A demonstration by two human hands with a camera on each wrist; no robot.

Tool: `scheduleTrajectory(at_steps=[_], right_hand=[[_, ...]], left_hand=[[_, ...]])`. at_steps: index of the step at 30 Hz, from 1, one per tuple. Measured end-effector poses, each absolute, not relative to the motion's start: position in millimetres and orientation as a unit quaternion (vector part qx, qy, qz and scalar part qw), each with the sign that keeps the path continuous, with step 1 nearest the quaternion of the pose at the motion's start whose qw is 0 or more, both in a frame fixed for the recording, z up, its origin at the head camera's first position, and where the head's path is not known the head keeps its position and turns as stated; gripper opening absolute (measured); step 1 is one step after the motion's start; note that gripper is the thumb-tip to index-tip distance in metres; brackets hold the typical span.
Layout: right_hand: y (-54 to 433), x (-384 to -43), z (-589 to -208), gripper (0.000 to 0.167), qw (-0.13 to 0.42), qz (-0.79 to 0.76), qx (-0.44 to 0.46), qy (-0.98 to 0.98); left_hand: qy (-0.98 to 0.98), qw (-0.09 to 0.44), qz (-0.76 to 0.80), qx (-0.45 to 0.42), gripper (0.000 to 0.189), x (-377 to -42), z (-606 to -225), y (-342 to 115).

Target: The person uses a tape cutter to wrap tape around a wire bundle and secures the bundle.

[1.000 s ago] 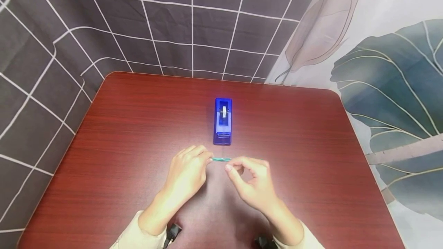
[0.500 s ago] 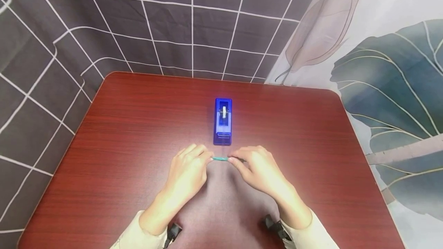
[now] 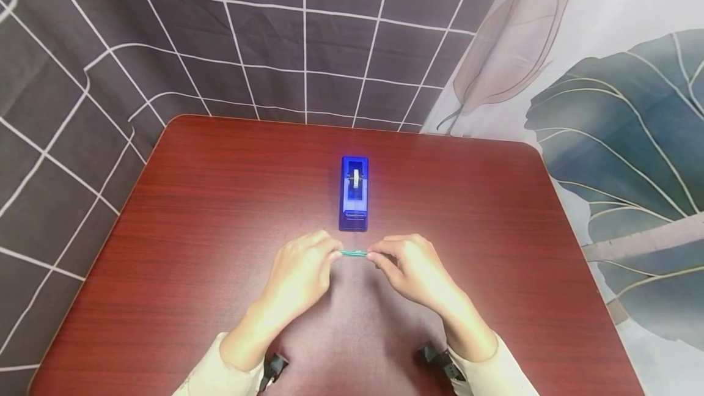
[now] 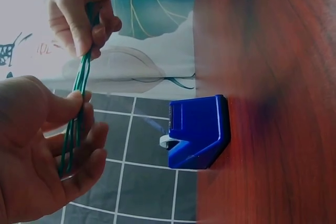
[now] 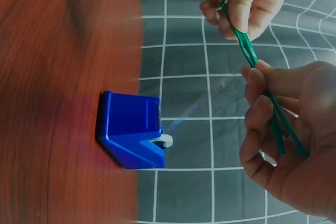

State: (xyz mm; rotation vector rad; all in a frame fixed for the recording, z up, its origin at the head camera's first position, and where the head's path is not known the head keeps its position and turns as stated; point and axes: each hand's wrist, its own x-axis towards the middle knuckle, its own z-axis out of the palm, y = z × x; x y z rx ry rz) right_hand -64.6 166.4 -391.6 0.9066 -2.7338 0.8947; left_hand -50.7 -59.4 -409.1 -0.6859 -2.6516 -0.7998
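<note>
Several thin green strands (image 3: 354,253), gathered in one bundle, are held off the table between two hands. Bundle axis: crosswise, left to right, nearly level in the head view; a short bare stretch shows between the two grips.

Left hand (image 3: 301,267): thumb and fingers closed in a pinch on the bundle, strand ends running past the pinch over the curled fingers. Right hand (image 3: 420,274): likewise pinched tight on the other end, two loose tails spreading toward the palm in the right wrist view.

Key relation: a blue tape dispenser (image 3: 354,219) sits straight ahead of the bare stretch, its long axis pointing away from the person, so roughly at right angles to the bundle. Neither hand is clearly nearer; both sit just short of its near end, one to each side, not touching it. A pale roll (image 3: 356,178) is seated in its far half.

A faint streak (image 5: 191,115) runs from the dispenser toward the bundle; it may be clear tape or only glare.

Dispenser stands on a red-brown wood-grain table (image 3: 220,200). Beyond: dark cloth with a white grid (image 3: 341,41); leaf-printed cloth (image 3: 632,133) to the right.
</note>
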Motion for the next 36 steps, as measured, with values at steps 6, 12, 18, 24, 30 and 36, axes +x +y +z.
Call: scheduleTrajectory(at_steps=[6,12,18,24,30,36], right_hand=[[167,-66,-395,0.004,0.105,0.293,0.318,-0.895],[164,-65,-400,0.005,0.155,0.268,0.332,-0.891],[162,-65,-403,0.003,0.196,0.252,0.341,-0.884],[162,-66,-404,0.001,0.214,0.255,0.349,-0.876],[163,-69,-404,0.006,0.224,0.272,0.352,-0.867],[165,-71,-403,0.007,0.214,0.299,0.343,-0.865]], left_hand=[[-0.923,0.096,-0.293,-0.230,0.003,-54,-405,-59],[-0.930,0.062,-0.291,-0.217,0.020,-58,-402,-58],[-0.925,0.012,-0.331,-0.188,0.029,-61,-403,-57],[-0.910,-0.006,-0.384,-0.157,0.023,-61,-404,-56],[-0.895,0.036,-0.413,-0.163,0.018,-61,-406,-54],[-0.886,0.106,-0.414,-0.179,0.010,-60,-411,-52]])
